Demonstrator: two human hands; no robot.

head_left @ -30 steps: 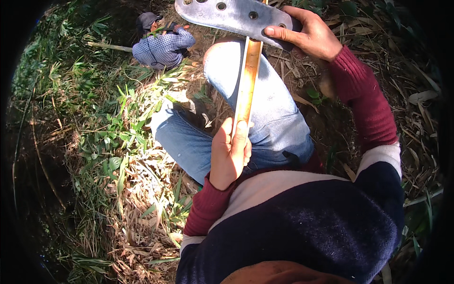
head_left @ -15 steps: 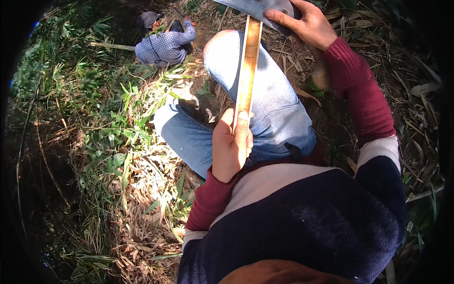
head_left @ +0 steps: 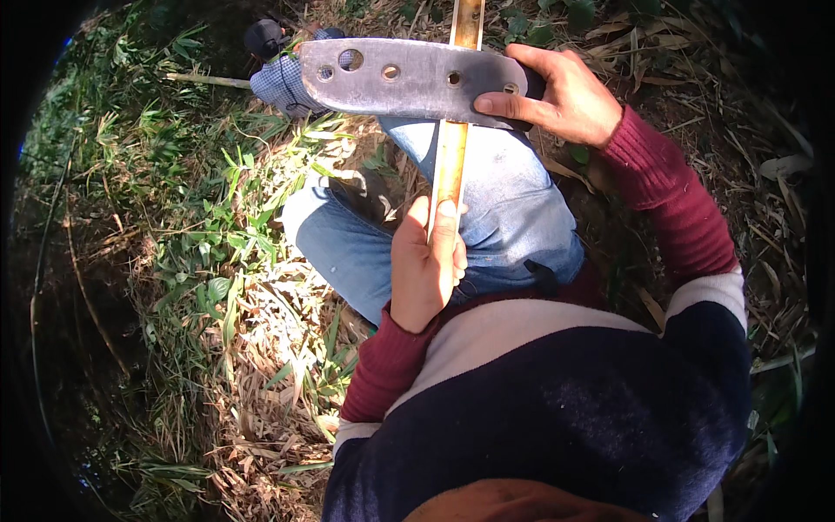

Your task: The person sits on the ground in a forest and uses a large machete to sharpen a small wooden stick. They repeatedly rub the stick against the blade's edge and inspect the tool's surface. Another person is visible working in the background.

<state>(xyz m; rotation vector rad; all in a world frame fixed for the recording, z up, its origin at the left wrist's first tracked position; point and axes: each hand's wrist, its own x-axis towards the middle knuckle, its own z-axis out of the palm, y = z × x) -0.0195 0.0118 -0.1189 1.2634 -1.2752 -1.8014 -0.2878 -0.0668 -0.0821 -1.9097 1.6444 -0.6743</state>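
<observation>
My left hand (head_left: 424, 265) is closed round the lower end of a split bamboo strip (head_left: 451, 161), its thumb lying along the pale, hollow inner face. The strip points away from me over my jeans. Across it lies a broad grey knife blade (head_left: 383, 97) with a rounded end and several round holes, its tip toward the left. My right hand (head_left: 570, 97) grips the knife at its right end, thumb pressed on the flat of the blade. The handle is mostly hidden by my fingers. Whether the edge touches the bamboo I cannot tell.
A person in a checked shirt (head_left: 283, 87) and dark cap sits ahead on the left, partly behind the blade. Near them lies a pale pole (head_left: 209, 82). Green plants (head_left: 217, 296) and dry leaves (head_left: 270, 444) cover the ground around my bent legs.
The knife has come toward me and swung down along the strip, so its whole blade now shows. My right hand moved slightly nearer with it; my left hand stays in place.
</observation>
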